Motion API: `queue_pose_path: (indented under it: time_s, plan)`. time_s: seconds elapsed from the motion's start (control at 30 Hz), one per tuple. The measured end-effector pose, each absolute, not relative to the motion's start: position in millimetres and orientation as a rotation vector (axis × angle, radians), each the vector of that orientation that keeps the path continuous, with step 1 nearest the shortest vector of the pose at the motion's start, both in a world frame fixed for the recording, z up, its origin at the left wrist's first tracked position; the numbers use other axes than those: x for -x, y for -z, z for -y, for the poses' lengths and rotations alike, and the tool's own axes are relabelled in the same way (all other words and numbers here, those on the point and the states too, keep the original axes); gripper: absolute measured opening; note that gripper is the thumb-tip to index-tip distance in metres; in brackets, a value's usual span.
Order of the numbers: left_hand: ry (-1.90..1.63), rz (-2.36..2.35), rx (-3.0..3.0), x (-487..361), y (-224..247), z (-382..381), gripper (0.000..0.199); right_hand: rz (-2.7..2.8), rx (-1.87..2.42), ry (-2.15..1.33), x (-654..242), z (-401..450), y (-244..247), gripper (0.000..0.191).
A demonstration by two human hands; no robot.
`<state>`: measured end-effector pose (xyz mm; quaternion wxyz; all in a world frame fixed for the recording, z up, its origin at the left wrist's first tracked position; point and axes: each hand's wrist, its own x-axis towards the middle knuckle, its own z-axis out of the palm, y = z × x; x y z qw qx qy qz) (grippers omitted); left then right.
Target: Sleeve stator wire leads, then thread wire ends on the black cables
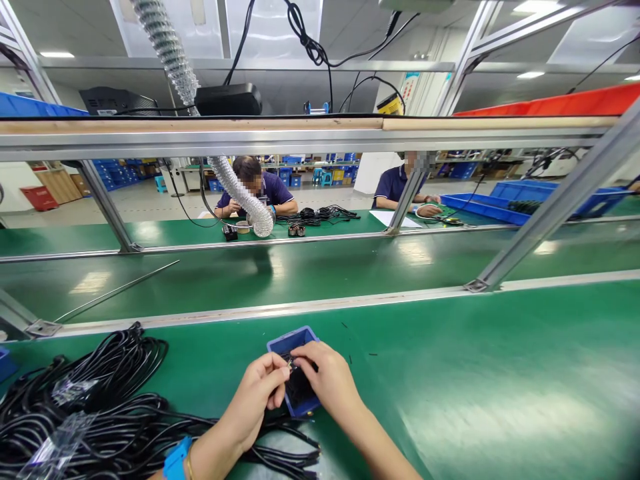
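Note:
Over a small blue bin (306, 403) my two hands meet, fingertips nearly touching. My left hand (261, 387) is closed in a pinch on a tiny piece with a metallic glint, too small to name. My right hand (323, 373) has its fingers bent together beside that piece; what it grips, if anything, is hidden. Dark small parts lie inside the bin. Black cables (115, 427) in bundles with clear wrap spread at the left, and their loose ends (285, 447) reach below the bin.
A metal frame (250, 310) crosses behind the green table (500, 373). A thin rod (117, 290) lies beyond it. Small dark bits lie right of the bin. Two people (273, 190) sit across, near a flexible duct (240, 193). Blue trays (480, 207) stand far right.

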<state>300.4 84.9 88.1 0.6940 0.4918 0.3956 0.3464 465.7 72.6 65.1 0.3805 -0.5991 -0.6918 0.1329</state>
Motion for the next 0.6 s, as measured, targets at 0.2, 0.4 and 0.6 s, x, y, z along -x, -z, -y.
queue_pose_path:
  time_s: [0.2,0.4,0.6]
  plan:
    - [-0.727,-0.899,-1.126,-300.3,-82.3,-86.2,0.028,1.429,1.41,-0.55,-465.9,-67.1,-68.4,0.027]
    - [-0.714,-0.892,-1.157,-300.7,-80.3,-85.3,0.029,1.241,1.26,-0.681,-458.5,-58.7,-80.2,0.018]
    - [-0.712,-0.892,-1.151,-300.0,-81.3,-84.9,0.03,1.281,1.273,-0.579,-458.3,-56.7,-84.4,0.016]
